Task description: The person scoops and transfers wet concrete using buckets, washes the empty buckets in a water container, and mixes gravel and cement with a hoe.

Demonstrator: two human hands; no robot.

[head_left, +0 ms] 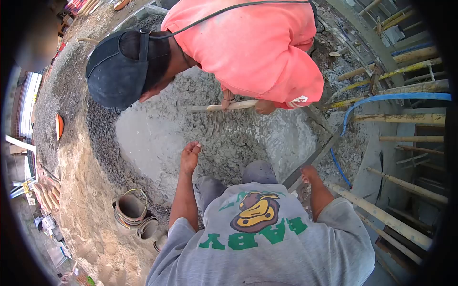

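Wet grey cement mix (229,138) lies in front of my knees. My left hand (191,154) is over the mix, its fingers curled together with no object showing in them. On the other side, my right hand (309,174) is curled beside a long board (312,159) at the mix's edge, and nothing shows in it; I cannot tell whether it touches the board. Across from me a co-worker (248,47) in a pink top and dark cap bends over the mix, both hands on a wooden handle (224,107) whose far end meets the mix.
Dark gravel (102,128) borders the mix at left, beside brown sand (78,190). Buckets (130,207) stand at lower left. Bamboo poles (400,119) and a blue hose (396,97) extend on the right. An orange object (59,127) lies at far left.
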